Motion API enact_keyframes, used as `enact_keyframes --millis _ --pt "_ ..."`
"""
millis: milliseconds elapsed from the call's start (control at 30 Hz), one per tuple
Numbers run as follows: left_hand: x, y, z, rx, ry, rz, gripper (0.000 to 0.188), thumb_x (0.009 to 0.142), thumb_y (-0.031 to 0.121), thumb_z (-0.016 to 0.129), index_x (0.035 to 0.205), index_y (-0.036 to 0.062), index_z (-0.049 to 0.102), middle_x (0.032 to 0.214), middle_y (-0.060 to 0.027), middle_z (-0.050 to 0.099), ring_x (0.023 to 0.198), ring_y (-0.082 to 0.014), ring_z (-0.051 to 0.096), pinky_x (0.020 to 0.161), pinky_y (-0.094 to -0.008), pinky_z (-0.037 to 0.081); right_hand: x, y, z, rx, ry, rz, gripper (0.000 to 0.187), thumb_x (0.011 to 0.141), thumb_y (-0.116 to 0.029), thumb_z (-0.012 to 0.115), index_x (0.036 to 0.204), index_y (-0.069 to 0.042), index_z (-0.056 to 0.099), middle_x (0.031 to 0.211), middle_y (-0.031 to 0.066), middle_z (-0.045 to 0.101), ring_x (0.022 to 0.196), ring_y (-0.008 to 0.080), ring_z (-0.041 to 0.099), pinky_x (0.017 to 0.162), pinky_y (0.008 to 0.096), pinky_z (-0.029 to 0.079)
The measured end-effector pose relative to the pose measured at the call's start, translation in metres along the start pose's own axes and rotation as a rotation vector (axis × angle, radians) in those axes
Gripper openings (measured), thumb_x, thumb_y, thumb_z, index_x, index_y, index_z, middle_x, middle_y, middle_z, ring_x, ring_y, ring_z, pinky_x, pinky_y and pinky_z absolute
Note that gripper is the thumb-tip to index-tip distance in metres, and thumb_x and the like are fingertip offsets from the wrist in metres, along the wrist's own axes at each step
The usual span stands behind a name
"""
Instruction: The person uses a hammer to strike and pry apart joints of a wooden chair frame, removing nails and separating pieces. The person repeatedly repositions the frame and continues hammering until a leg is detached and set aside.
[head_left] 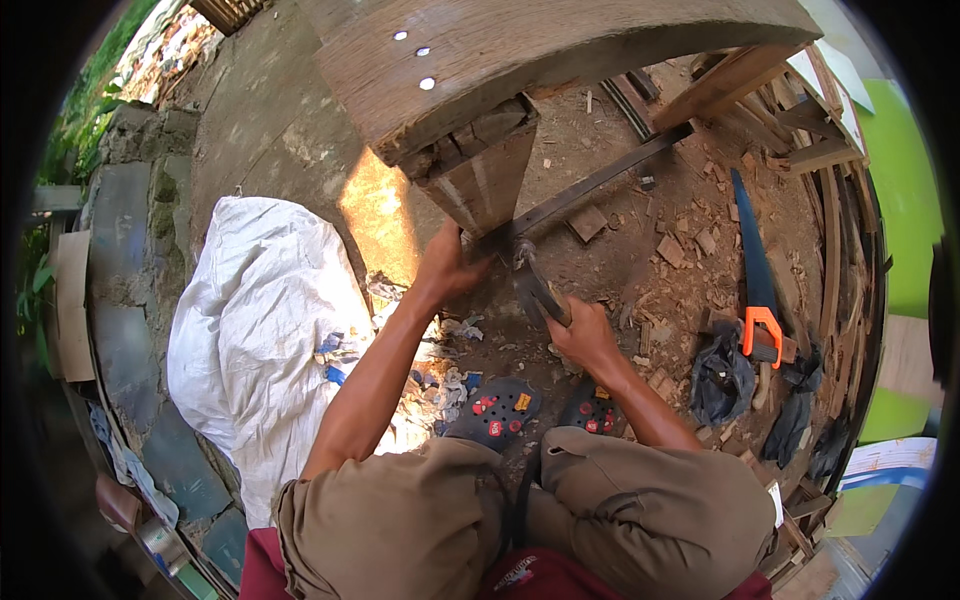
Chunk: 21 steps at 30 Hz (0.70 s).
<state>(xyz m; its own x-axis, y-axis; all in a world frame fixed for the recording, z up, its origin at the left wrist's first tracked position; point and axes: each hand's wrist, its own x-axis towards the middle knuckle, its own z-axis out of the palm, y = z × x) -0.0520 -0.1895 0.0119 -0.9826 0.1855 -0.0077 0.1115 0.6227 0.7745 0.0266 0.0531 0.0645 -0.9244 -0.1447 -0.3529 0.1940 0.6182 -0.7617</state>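
A wooden bench or table [590,40] stands in front of me, its worn edge toward me. A thick wooden leg [490,180] drops from its near corner. From the foot of that leg a narrow dark wooden bar [600,182] runs to the far right leg. My left hand [452,265] is closed at the bar's near end, beside the leg; its fingertips are partly hidden. In my right hand [585,335] is a hammer [540,290], gripped by the handle. Its head is close to the joint of bar and leg; whether they touch I cannot tell.
A white woven sack [265,330] lies at the left. At the right, a handsaw [755,260] with an orange handle rests near black plastic bags [722,375] and stacked timber [835,260]. Wood chips [672,250] litter the dirt floor. My clogs [495,410] are below my hands.
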Motion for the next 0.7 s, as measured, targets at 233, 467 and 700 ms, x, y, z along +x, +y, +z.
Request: enact_keyframes --millis 233,467,700 --pt "0.0 -0.01 0.003 0.006 -0.023 -0.033 0.079 0.077 0.025 0.081 0.14 0.003 0.04 0.129 -0.0286 0.058 0.122 -0.0434 0.056 0.102 -0.0445 0.046 -0.003 0.004 0.004 0.04 0.0 -0.061 0.023 0.083 -0.018 0.07 0.089 0.003 0.063 0.074 0.026 0.064 0.077 0.0469 0.065 0.065 0.0466 0.051" --pt "-0.002 -0.019 0.006 -0.009 -0.046 -0.099 0.078 0.075 0.025 0.081 0.139 0.0018 0.042 0.13 -0.0281 0.058 0.124 -0.0423 0.055 0.103 -0.044 0.046 -0.018 -0.014 0.005 0.127 -0.035 -0.234 0.026 0.083 -0.02 0.07 0.095 0.003 0.065 0.075 0.0272 0.065 0.079 0.0471 0.065 0.067 0.0479 0.052" --pt "0.0 -0.009 0.0 -0.041 0.004 -0.003 0.072 0.074 0.02 0.081 0.136 0.0021 0.049 0.13 -0.0246 0.059 0.123 -0.0395 0.056 0.105 -0.042 0.045 -0.02 -0.004 0.013 0.109 -0.019 -0.172 0.027 0.082 -0.019 0.071 0.099 0.002 0.066 0.081 0.0285 0.066 0.083 0.0465 0.066 0.069 0.0497 0.053"
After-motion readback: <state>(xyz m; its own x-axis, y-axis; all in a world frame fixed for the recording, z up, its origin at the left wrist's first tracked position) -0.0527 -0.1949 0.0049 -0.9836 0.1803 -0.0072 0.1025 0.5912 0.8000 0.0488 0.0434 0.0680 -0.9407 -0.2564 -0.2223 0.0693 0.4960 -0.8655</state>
